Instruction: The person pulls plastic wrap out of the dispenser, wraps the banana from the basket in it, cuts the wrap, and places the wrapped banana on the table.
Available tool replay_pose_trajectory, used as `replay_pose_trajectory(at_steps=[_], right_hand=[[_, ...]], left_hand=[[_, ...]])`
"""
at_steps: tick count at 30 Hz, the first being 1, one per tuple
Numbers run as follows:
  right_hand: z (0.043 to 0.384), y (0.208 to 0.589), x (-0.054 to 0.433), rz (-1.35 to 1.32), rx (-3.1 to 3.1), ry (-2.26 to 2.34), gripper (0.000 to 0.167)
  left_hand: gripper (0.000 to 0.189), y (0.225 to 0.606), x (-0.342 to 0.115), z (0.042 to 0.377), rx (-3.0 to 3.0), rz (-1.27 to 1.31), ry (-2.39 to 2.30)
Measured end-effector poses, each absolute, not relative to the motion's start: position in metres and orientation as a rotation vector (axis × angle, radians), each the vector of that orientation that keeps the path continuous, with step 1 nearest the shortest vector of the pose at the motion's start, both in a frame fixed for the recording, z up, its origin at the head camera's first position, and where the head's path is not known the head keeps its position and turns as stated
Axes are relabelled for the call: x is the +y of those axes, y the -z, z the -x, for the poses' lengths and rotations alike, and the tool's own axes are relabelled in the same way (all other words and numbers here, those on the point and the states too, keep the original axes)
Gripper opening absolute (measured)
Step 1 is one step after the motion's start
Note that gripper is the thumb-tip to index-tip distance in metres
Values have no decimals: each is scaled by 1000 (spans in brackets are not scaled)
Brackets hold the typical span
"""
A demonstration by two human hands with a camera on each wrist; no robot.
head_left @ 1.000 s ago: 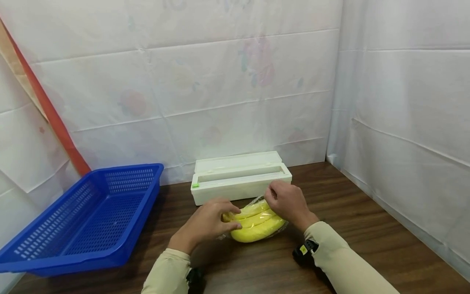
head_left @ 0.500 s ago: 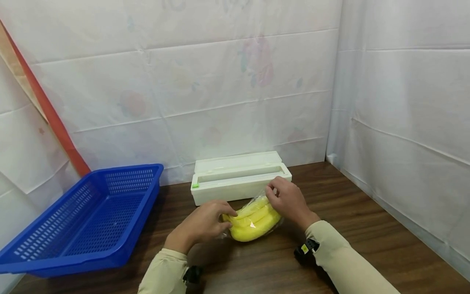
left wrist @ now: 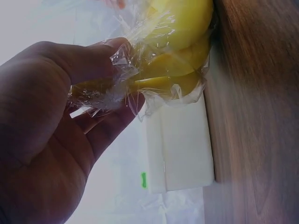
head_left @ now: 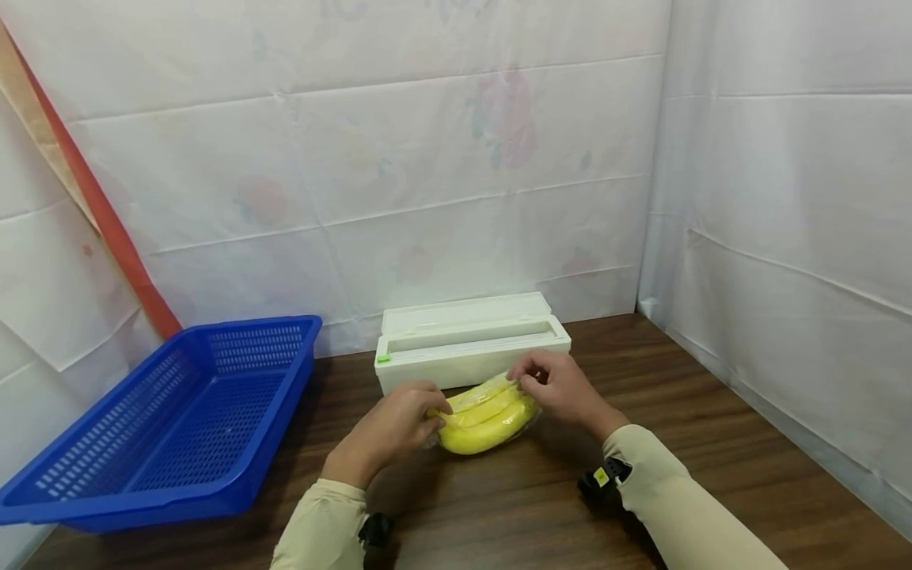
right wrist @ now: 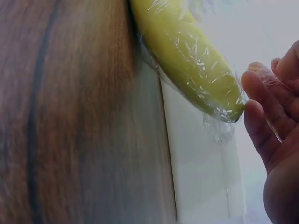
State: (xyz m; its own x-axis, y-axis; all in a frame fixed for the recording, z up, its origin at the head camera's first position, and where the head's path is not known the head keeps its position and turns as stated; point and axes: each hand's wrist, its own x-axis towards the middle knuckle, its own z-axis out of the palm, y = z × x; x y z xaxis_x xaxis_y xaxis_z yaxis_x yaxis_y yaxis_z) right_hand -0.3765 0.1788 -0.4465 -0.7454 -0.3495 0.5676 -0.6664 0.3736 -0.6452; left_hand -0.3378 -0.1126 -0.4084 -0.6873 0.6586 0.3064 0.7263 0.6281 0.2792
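A bunch of yellow bananas (head_left: 484, 427), covered in clear plastic wrap (left wrist: 187, 95), is held just in front of the white box. My left hand (head_left: 392, 427) pinches the stem end through crumpled film, thumb on one side and fingers on the other. At the opposite end, my right hand (head_left: 559, 388) has its fingertips beside a banana tip, with a thin piece of film between thumb and fingers in the right wrist view. Loose wrap (right wrist: 219, 129) hangs below that tip. The film clings tightly to the outer banana (right wrist: 187, 51).
Behind the bananas stands a white plastic-wrap dispenser box (head_left: 463, 366), lid raised, with a green cutter piece (head_left: 384, 359) at its left end. A blue basket (head_left: 281, 396) stands at the left on the wooden table (head_left: 712, 427). White sheeting hangs behind and to the right.
The bananas have shifted slightly away from me and leftward, still between both hands. My right hand's fingers have come in closer over the banana tips, and the left thumb and fingers have closed together.
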Motion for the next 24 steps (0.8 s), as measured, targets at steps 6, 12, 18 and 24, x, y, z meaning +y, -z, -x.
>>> replay_pose_trajectory(at_steps=[6,12,18,24], right_hand=[[377,449,182,-999,-2321,-1222,15],[376,447,182,-1193,-2336,-1066,21],[376,448,182,-1245,-2370,-979,18],[375,445,179,-1210,-2463,-873,17]], left_hand=[[13,408,-113,337,-2651,1151,602],[12,409,-114,336,-2648,1155,594],[12,409,-114,337,-2649,1161,595],[12,409,-114,338,-2644,1167,598]])
